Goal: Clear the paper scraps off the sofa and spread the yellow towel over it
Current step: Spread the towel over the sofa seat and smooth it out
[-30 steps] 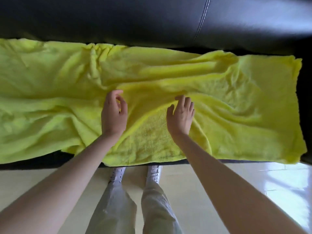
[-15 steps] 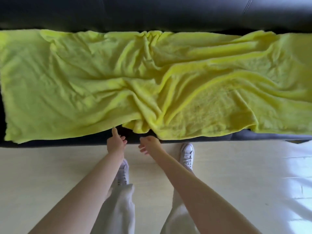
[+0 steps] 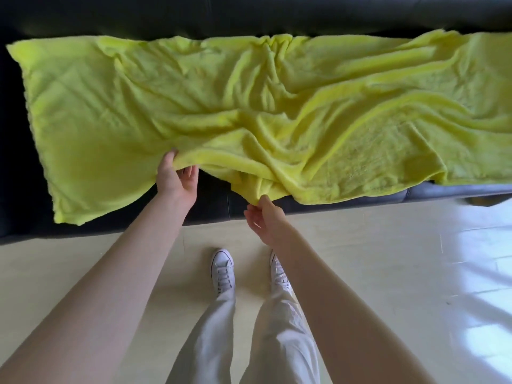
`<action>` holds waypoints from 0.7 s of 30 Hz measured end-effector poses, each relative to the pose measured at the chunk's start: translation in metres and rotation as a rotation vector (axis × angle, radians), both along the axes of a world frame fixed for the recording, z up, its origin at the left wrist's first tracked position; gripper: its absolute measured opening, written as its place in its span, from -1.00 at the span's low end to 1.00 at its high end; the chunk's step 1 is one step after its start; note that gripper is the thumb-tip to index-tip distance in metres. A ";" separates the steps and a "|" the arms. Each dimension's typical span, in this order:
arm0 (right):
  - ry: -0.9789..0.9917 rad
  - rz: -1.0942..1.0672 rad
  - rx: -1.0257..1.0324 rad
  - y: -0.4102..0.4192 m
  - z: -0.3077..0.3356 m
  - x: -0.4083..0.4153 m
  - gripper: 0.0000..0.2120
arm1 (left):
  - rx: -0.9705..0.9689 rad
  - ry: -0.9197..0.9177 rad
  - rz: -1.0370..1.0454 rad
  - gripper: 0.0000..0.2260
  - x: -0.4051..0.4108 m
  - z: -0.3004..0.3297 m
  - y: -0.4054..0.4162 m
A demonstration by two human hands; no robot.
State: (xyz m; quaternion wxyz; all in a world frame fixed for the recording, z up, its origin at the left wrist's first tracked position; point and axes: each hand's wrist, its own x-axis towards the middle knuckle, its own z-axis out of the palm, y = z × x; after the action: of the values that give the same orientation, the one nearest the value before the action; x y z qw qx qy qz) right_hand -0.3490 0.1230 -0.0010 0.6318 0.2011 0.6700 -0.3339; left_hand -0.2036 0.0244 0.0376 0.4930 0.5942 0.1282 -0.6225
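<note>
A: What has changed?
B: Both hands, free of the cloth a moment ago, now grip the yellow towel [image 3: 194, 106] lying on the sofa [image 3: 110, 15]: left hand [image 3: 177, 177] and right hand [image 3: 263, 214] pinching its front hem.
A: Meaning?
B: Probably smoothing wrinkles; no scraps visible.

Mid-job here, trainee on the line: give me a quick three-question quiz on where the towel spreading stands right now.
1. True or false: both hands are gripping the near edge of the yellow towel.
2. Which hand pinches the bunched fold hanging over the front of the sofa? A) left hand B) right hand C) neither
3. Fill in: the towel's surface is still ____, not smooth.

Key: 1 true; 2 B; 3 wrinkled. No paper scraps show on the visible parts of the sofa, and the towel's right end runs out of frame.
</note>
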 end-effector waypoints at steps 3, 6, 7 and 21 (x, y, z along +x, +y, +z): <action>-0.042 -0.192 -0.053 0.001 0.012 0.000 -0.85 | -0.067 -0.047 -0.052 -0.81 0.008 0.019 -0.012; 0.146 -0.321 -0.038 0.003 0.013 -0.010 -0.86 | -0.015 -0.186 -0.084 -0.68 0.020 0.020 -0.020; 0.203 -0.346 -0.031 0.005 0.014 -0.013 -0.85 | 0.003 -0.219 -0.085 -0.65 0.025 0.019 -0.021; 0.343 0.142 0.158 0.027 0.000 -0.002 -0.80 | 0.417 -0.243 -0.331 -0.62 0.084 -0.017 0.026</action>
State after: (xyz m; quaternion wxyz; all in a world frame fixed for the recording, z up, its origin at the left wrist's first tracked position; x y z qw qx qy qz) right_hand -0.3514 0.1495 -0.0013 0.5128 0.1426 0.8043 -0.2643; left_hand -0.1198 0.0509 0.0210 0.2638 0.7657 0.0947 -0.5790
